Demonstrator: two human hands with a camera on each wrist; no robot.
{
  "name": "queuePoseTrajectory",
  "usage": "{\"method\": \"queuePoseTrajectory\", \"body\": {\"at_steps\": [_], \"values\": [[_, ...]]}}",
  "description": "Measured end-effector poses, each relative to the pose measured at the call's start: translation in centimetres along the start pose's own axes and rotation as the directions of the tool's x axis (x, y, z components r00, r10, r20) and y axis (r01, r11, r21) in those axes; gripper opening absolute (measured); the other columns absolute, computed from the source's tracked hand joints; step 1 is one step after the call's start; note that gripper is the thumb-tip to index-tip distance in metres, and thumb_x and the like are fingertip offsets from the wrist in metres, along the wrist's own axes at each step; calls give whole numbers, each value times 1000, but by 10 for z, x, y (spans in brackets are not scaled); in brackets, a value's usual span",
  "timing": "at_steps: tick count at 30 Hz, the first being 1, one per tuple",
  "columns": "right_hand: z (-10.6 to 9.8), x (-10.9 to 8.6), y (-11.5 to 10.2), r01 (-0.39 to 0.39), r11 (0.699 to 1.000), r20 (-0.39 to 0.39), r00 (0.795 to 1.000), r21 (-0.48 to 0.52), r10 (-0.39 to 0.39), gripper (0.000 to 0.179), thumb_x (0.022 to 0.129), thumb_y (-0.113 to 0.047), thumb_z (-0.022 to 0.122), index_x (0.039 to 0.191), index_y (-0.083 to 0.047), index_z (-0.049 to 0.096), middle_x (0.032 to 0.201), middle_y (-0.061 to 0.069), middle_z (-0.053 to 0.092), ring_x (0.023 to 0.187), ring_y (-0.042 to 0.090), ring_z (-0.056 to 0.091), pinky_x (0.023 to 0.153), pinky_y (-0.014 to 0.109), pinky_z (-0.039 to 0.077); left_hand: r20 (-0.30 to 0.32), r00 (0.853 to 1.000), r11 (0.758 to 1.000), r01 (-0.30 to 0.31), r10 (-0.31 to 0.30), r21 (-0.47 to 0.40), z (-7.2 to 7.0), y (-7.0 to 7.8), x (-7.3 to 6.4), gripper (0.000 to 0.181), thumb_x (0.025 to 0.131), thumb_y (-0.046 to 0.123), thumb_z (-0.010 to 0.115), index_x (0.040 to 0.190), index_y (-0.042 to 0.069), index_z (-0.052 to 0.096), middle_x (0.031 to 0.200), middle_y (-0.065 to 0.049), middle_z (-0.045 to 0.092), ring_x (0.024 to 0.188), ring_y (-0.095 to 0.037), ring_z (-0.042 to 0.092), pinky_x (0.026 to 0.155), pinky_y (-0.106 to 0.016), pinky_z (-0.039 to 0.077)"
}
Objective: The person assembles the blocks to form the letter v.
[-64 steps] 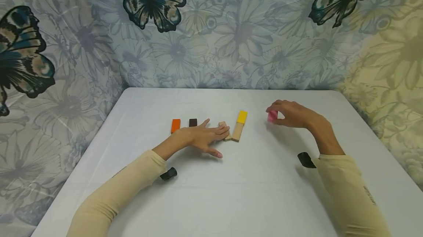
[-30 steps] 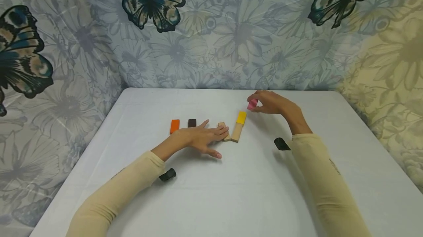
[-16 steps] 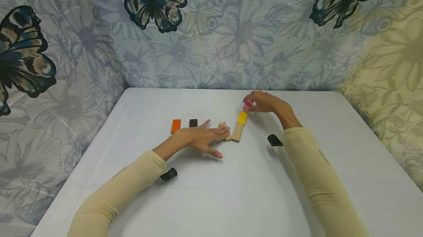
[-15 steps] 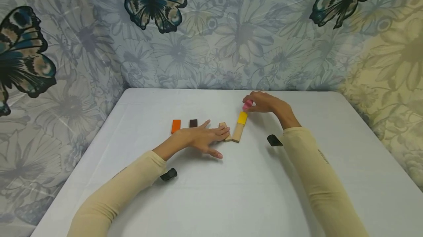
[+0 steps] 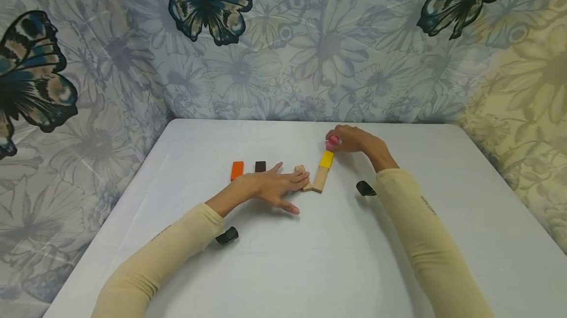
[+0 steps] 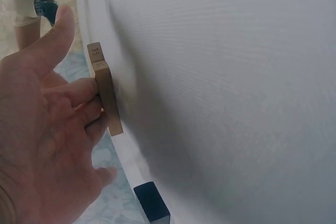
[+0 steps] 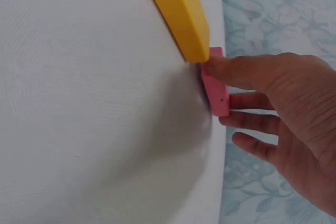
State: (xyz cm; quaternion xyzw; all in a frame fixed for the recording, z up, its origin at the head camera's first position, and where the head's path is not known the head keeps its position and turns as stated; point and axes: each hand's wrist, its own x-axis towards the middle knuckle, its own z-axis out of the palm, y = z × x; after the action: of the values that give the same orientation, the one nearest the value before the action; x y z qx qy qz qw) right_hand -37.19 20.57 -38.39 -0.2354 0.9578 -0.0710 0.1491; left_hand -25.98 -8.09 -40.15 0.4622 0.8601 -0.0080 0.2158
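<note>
In the head view my right hand (image 5: 354, 140) pinches a pink wooden block (image 5: 333, 140) at the far end of a yellow block (image 5: 326, 159). The right wrist view has the thumb on the near side of this pink block (image 7: 215, 90), which lies against or very close to the yellow one's end. A plain wood block (image 5: 320, 180) continues the line from the yellow block toward me. My left hand (image 5: 272, 187) is spread, its fingertips resting on another plain block (image 5: 300, 168), which they partly cover. In the left wrist view, printed numbers mark the plain blocks (image 6: 109, 100).
Left of the line lie an orange block (image 5: 237, 170) and a dark block (image 5: 260, 166), the latter partly behind my left hand. All sit on a white table (image 5: 283, 269), with butterfly-print cloth (image 5: 328, 62) rising behind its far edge.
My right hand has carried the pink block leftward from the right side to the yellow block's far end, then lowered it slightly. My left hand stays in place.
</note>
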Motion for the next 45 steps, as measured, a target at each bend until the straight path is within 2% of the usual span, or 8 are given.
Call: {"method": "queuePoseTrajectory", "body": {"at_steps": [4,8,15,17,29,37,45], "values": [[4,-2,1,27,1000,-8,1000,4,-27,42,102,-24,68,140,-5,64,134,23,64,120,38,60,112,58,49,-1,1000,1000,-1,1,-1,1,1,0,95,99,69,53,169,19,13,179,3,1,167,-17,5,132,-65,-4],[3,-5,2,46,997,-2,999,61,-46,46,102,-23,68,144,-4,60,139,25,61,124,40,58,114,60,47,-3,1000,1000,-5,5,-5,0,1,0,95,99,68,54,169,18,13,179,2,1,167,-18,5,131,-65,-4],[2,-9,5,114,988,-25,993,99,-112,45,96,3,58,141,1,61,144,30,58,133,46,55,118,63,43,-1,1000,1000,-2,2,1,-1,1,-1,95,99,69,54,169,19,13,179,3,1,167,-17,5,132,-65,-3],[3,-9,5,116,987,-29,993,108,-113,46,95,6,57,140,2,62,145,29,58,135,47,54,118,62,42,-2,1000,1000,-1,1,-2,-1,1,-1,95,99,69,54,169,19,13,179,3,1,167,-17,5,132,-65,-4],[7,-11,-2,137,984,-37,990,110,-134,38,99,0,61,136,2,66,142,30,59,133,47,56,117,62,44,-4,1000,1000,1,-1,-15,1,0,-1,95,100,69,53,169,19,13,179,3,1,167,-17,6,132,-65,-5],[9,-12,-3,149,983,-49,988,110,-144,38,97,2,61,135,2,66,141,30,58,131,48,56,116,63,45,-5,1000,1000,1,-1,-6,1,-1,-1,94,100,69,53,169,20,13,179,4,0,167,-17,6,131,-65,-5],[10,-12,-3,128,986,-39,991,106,-124,37,99,-3,63,136,0,67,143,30,58,132,47,56,117,63,44,-1,1000,1000,-1,1,-15,1,-1,-1,95,99,70,53,169,21,12,179,4,0,166,-17,6,132,-65,-5]]}}
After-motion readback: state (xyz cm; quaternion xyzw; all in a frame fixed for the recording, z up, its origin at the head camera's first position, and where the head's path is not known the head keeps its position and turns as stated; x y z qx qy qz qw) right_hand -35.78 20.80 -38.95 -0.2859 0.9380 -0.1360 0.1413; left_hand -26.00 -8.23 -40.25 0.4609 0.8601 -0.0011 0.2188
